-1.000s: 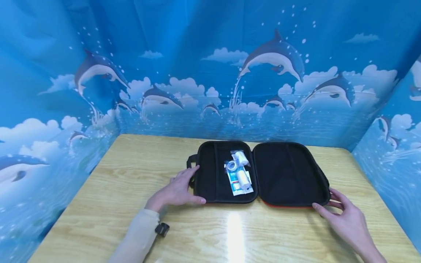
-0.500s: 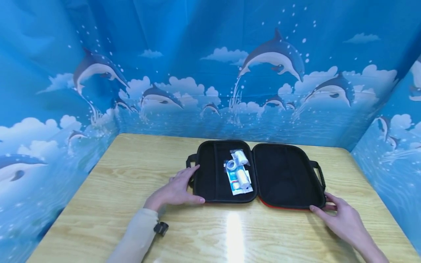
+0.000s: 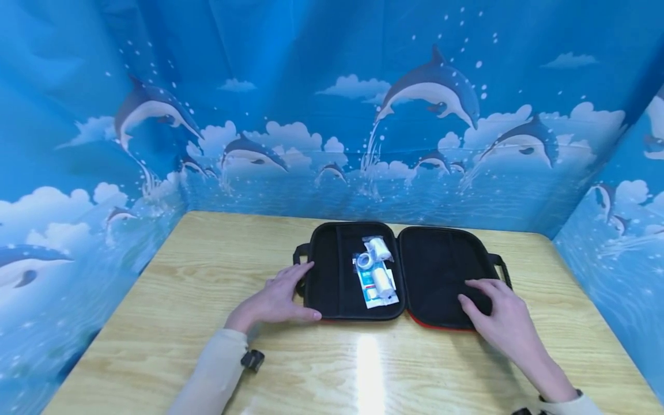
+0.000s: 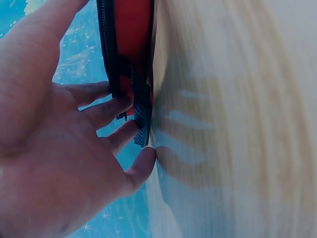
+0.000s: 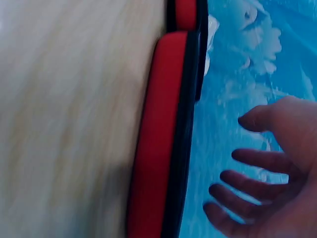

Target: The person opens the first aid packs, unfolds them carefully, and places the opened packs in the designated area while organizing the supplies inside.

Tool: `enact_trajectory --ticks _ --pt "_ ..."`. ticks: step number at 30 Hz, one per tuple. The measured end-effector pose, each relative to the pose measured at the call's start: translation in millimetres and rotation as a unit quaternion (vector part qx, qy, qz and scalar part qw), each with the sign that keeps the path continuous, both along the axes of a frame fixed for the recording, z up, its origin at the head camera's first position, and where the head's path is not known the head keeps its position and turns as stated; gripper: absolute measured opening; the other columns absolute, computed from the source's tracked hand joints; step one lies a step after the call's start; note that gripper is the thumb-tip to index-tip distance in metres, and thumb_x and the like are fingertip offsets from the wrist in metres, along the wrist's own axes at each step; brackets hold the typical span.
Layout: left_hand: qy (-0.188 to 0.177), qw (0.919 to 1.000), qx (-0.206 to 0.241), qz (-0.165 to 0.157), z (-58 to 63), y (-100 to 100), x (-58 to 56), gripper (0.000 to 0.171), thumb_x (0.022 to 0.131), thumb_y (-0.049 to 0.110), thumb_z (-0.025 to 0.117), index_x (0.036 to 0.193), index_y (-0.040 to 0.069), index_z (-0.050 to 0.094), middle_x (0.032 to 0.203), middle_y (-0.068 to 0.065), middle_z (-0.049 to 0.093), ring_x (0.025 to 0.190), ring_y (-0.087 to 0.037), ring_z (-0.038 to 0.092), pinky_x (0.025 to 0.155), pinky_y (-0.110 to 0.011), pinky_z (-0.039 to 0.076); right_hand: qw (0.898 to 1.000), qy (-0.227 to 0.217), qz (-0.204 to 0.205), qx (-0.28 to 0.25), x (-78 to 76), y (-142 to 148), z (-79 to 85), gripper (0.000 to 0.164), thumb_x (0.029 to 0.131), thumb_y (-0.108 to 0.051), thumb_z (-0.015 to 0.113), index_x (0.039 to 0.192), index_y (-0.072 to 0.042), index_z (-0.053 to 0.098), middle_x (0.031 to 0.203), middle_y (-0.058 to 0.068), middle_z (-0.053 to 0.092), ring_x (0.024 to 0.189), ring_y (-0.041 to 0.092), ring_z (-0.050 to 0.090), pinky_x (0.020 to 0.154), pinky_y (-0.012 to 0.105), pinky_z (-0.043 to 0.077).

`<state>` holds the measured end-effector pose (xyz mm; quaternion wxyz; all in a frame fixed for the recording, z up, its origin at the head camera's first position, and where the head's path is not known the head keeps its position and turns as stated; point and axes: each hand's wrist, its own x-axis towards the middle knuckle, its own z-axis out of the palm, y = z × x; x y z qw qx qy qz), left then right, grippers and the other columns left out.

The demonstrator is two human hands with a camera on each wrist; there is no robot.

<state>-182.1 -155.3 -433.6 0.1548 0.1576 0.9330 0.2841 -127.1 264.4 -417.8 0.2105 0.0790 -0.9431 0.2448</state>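
Note:
A red zippered case with black lining (image 3: 324,276) lies unfolded flat on the table, its two halves side by side. In its left half sit a white roll of tape (image 3: 365,261), two wrapped white bandage rolls (image 3: 382,282) and a blue-and-white packet (image 3: 370,293). My left hand (image 3: 277,297) rests against the left side of the case, fingers spread and thumb by the front edge; the left wrist view has fingertips at the black handle (image 4: 142,119). My right hand (image 3: 505,317) hovers over the right half with loosely bent fingers, holding nothing. The right wrist view shows it apart from the red shell (image 5: 158,134).
The wooden table (image 3: 207,248) ends at a blue dolphin-print curtain (image 3: 311,104) at the back and sides. A second black handle (image 3: 500,268) sticks out at the right end of the case.
The right half has been lowered, and its handle now shows. My right hand has let go of its front right corner and moved left over the lining. The left hand stays put.

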Motion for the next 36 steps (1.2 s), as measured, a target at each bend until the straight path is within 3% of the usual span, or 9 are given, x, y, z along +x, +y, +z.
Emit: enact_trajectory --ticks 6,13,19,30,36 --pt "-0.001 1.0 -0.001 0.003 -0.9 1 0.2 0.111 0.064 0.068 0.073 0.152 0.034 0.014 0.159 -0.002 0.017 0.147 -0.027 0.015 0.114 -0.062 0.013 0.997 0.039 0.07 0.003 -20.4 -34 0.8 0.027 0.08 -0.022 0.074 0.105 -0.013 0.07 0.102 -0.001 0.066 0.082 0.017 0.064 0.065 0.025 0.047" --pt "-0.011 0.9999 -0.002 0.009 -0.4 2 2.0 0.111 0.069 0.07 0.067 0.153 0.03 0.007 0.16 -0.004 0.013 0.147 -0.028 0.011 0.114 -0.062 0.011 0.992 -0.009 0.124 -0.007 -33.3 -67 -1.5 0.03 0.084 -0.027 0.071 0.111 -0.014 0.068 0.105 -0.002 0.067 0.082 0.013 0.062 0.066 0.031 0.051" --pt "-0.011 0.9997 -0.012 0.019 -0.5 6 1.9 0.114 0.069 0.069 0.068 0.154 0.027 0.004 0.16 -0.003 0.014 0.147 -0.027 0.012 0.114 -0.062 0.011 0.989 -0.048 0.141 -0.008 -40.1 -89 -1.8 0.035 0.084 -0.031 0.071 0.112 -0.012 0.068 0.104 0.003 0.067 0.087 0.015 0.063 0.067 0.028 0.051" --pt "-0.004 0.9997 -0.018 0.016 -0.9 8 -0.6 0.119 0.065 0.069 0.071 0.154 0.025 0.004 0.159 0.0 0.017 0.147 -0.025 0.012 0.114 -0.061 0.012 0.988 -0.051 0.146 0.018 -53.0 -108 -6.8 0.046 0.079 -0.038 0.075 0.113 -0.008 0.067 0.106 0.007 0.068 0.093 0.021 0.06 0.075 0.037 0.05" --pt "-0.002 0.9996 -0.023 0.013 -0.4 8 -0.5 0.12 0.065 0.07 0.071 0.154 0.025 0.004 0.159 0.0 0.017 0.147 -0.025 0.013 0.114 -0.061 0.013 0.987 -0.058 0.15 0.023 -58.0 -115 -10.3 0.045 0.075 -0.036 0.079 0.109 -0.008 0.069 0.099 0.006 0.067 0.08 0.016 0.06 0.064 0.027 0.049"
